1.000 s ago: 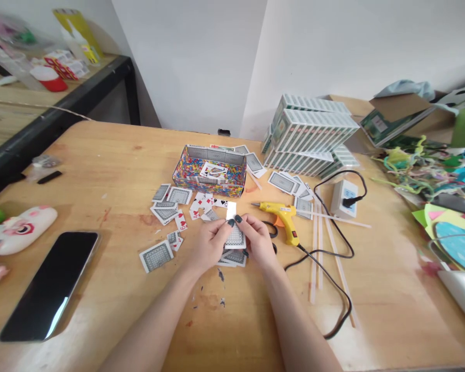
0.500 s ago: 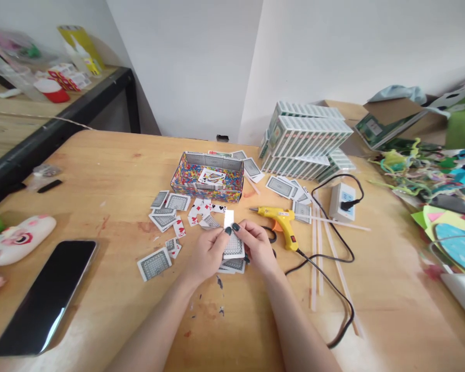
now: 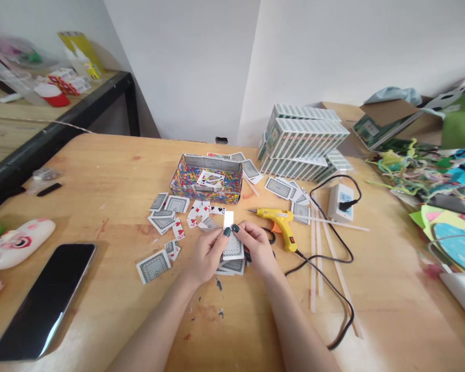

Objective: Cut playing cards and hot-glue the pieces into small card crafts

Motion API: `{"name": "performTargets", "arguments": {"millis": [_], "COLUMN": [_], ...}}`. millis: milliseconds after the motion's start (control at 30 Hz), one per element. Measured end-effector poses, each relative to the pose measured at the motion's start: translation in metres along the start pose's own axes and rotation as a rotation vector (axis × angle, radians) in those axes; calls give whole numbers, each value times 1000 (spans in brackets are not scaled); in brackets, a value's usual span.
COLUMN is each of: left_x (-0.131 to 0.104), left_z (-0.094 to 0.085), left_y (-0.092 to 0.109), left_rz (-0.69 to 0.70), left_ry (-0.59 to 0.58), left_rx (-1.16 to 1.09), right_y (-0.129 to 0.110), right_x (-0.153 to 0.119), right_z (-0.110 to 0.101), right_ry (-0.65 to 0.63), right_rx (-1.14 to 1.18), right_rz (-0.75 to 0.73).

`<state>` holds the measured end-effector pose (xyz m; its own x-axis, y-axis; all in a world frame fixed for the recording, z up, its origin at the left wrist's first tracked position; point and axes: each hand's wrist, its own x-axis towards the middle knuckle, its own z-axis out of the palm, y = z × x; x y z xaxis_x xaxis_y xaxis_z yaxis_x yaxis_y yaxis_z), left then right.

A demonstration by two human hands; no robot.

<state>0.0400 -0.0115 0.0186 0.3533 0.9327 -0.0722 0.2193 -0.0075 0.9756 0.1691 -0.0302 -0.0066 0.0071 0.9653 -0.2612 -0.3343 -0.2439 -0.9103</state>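
Between my two hands is a playing card (image 3: 233,250), back side up, with a white strip at its top end. My left hand (image 3: 211,253) pinches its left edge with the thumb on top. My right hand (image 3: 257,245) grips the opposite edge, thumb also on top, fingers curled beneath. More cards (image 3: 232,266) lie on the table just under it. Beyond my hands stands an open box (image 3: 205,195) with a colourful speckled inside, its walls partly lined with cards, and a face card (image 3: 211,179) in it. A yellow glue gun (image 3: 278,222) lies right of my right hand.
Loose and cut cards (image 3: 163,222) are scattered left of my hands. Clear glue sticks (image 3: 320,253) and a black cord surround a white power socket (image 3: 340,202). Stacked card packs (image 3: 306,137) stand at the back. A phone (image 3: 46,299) lies at left, pipe cleaners (image 3: 403,170) at right.
The view has shifted very slightly. Both hands keep the same pinch on the card, and nothing else has visibly moved.
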Motion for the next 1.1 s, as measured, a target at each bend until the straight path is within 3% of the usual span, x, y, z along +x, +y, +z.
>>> {"name": "performTargets", "arguments": {"millis": [533,1100], "left_x": [-1,-2], "left_z": [-1,0], "left_y": [4,4], "left_rz": [-69,-12], "left_ry": [54,93], "left_rx": [84,158], "right_y": [-1,0], "right_x": [0,0], "right_z": [3,4], "right_ry": [-30,-42], "right_rx": [17,29], "right_rz": [34,42]}}
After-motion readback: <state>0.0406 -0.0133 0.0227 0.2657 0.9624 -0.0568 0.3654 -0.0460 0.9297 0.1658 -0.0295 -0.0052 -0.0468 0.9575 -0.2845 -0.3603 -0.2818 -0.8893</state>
